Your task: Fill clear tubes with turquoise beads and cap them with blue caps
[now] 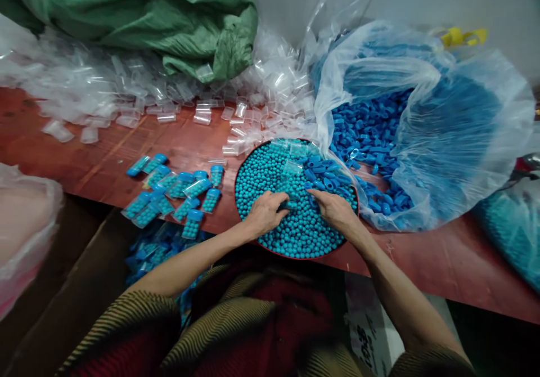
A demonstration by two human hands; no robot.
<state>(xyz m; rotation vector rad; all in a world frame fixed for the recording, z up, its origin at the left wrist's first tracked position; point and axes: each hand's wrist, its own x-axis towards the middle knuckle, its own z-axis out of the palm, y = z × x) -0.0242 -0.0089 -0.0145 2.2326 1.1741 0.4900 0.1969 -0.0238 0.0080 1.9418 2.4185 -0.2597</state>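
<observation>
A round red-rimmed tray (304, 236) is filled with small turquoise balls. My left hand (268, 212) is over its middle, thumb and fingers closed round a small clear tube (290, 204) with turquoise in it. My right hand (333, 207) is at the tray's right side, beside a heap of blue caps (324, 174); its index finger points toward the caps, and what its fingers hold, if anything, is hidden. Some clear tubes (293, 167) lie on the balls behind my hands. Left of the tray, several capped tubes filled with balls (193, 224) lie on the red table (126, 146).
Many empty clear tubes (202, 112) are piled along the back, under a green cloth sack (202, 22). An open plastic bag (447, 140) of blue caps stands at the right. More filled tubes (156, 250) are below the table's front edge. A bag of turquoise balls (512, 225) is far right.
</observation>
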